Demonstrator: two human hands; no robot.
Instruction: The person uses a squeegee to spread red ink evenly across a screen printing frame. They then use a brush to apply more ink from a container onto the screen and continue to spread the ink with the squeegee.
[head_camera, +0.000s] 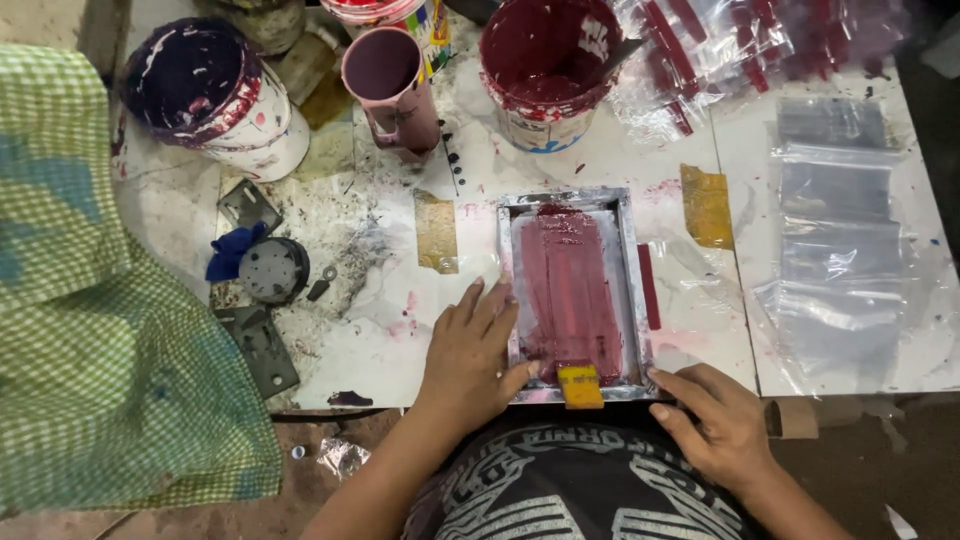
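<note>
- Left hand (470, 350) lies flat, fingers spread, on the small printing frame's (628, 290) left edge, on the counter (400, 320).
- Right hand (715, 420), fingers loose and empty, touches its near right corner.
- Yellow squeegee (580, 385) rests on the red-inked screen.

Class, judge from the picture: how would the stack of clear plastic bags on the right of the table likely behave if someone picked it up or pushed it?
The bags look thin and wrinkled, so probably floppy and light. Their glossy film suggests they would slide apart when pushed rather than move as one stack.
</note>
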